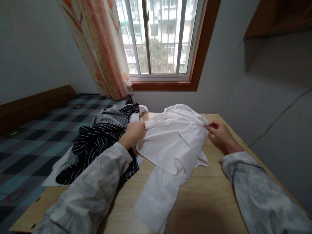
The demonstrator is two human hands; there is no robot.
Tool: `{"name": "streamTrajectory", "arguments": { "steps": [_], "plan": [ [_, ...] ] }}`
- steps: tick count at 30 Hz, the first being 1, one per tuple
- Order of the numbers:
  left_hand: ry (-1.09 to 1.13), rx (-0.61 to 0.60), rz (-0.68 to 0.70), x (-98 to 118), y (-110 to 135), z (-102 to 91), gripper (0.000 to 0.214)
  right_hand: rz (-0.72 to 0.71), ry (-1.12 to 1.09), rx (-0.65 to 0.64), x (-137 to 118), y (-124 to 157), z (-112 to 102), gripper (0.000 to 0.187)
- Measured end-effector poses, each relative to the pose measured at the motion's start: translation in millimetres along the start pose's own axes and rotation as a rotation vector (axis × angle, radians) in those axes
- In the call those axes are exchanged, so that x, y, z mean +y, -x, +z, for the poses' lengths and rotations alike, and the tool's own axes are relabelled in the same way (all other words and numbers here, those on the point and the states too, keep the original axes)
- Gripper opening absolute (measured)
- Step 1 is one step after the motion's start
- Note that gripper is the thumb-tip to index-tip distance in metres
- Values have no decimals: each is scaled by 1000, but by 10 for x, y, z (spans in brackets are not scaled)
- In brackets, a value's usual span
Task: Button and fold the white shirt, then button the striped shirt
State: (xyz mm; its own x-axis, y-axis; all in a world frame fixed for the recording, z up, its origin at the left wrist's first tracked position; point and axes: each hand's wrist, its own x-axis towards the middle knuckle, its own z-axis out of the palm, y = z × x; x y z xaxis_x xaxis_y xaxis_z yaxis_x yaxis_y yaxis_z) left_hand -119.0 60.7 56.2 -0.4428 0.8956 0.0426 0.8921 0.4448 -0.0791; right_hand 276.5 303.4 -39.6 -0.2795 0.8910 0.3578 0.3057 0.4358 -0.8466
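Observation:
A white shirt lies bunched on the wooden table, one sleeve trailing toward me over the bare wood. My left hand is closed on the shirt's left side, knuckles up. On the opposite side, my right hand pinches the cloth's right edge between thumb and fingers. Between both hands the fabric is lightly stretched, with loose folds below. Just left of my left hand is a heap of black garments with white stripes, mixed with grey striped cloth.
The wooden table runs to the wall below a window. On the left, a bed with a checked cover adjoins it. A floral curtain hangs at the back, and a wooden shelf juts out at upper right.

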Motion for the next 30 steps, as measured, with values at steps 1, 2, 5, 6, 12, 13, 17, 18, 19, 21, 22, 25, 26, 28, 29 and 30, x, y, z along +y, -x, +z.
{"name": "streamTrajectory", "arguments": {
  "steps": [1, 2, 5, 6, 12, 13, 17, 18, 19, 21, 22, 25, 26, 28, 29, 30],
  "plan": [
    [-1, 15, 16, 30, 3, -17, 29, -1, 34, -10, -5, 1, -16, 53],
    [8, 52, 50, 63, 2, -27, 29, -1, 68, -1, -23, 3, -19, 50],
    [123, 225, 222, 186, -24, 5, 33, -9, 166, 126, -133, 6, 65, 43],
    [181, 264, 272, 234, -41, 42, 37, -24, 198, 172, -177, 8, 122, 45],
    [386, 161, 419, 507, -110, 422, 64, -172, 337, -6, -298, 125, 618, 78],
    [383, 131, 432, 530, -111, 461, 54, -183, 358, -79, -297, 160, 686, 74],
    [354, 43, 452, 511, -149, 388, 15, -238, 439, -290, -366, 218, 764, 48],
    [348, -15, 454, 483, -178, 321, 13, -233, 437, -326, -413, 193, 742, 42],
    [341, -91, 451, 452, -213, 247, 16, -213, 429, -360, -469, 153, 715, 37],
    [347, -192, 452, 392, -296, 116, 26, -146, 430, -392, -588, 37, 676, 42],
    [362, -188, 437, 370, -336, 76, 30, -109, 450, -370, -639, -29, 678, 48],
    [459, -75, 350, 342, -424, 100, 36, -31, 513, -143, -700, -199, 803, 43],
    [504, -34, 306, 343, -442, 153, 37, -29, 515, -66, -683, -234, 877, 38],
    [587, 45, 199, 352, -467, 299, 44, -49, 502, 16, -608, -265, 1040, 48],
    [604, 89, 136, 357, -476, 379, 49, -63, 497, 21, -560, -263, 1114, 56],
    [601, 121, 91, 362, -485, 455, 55, -70, 498, 10, -513, -252, 1178, 61]
  ]
}}
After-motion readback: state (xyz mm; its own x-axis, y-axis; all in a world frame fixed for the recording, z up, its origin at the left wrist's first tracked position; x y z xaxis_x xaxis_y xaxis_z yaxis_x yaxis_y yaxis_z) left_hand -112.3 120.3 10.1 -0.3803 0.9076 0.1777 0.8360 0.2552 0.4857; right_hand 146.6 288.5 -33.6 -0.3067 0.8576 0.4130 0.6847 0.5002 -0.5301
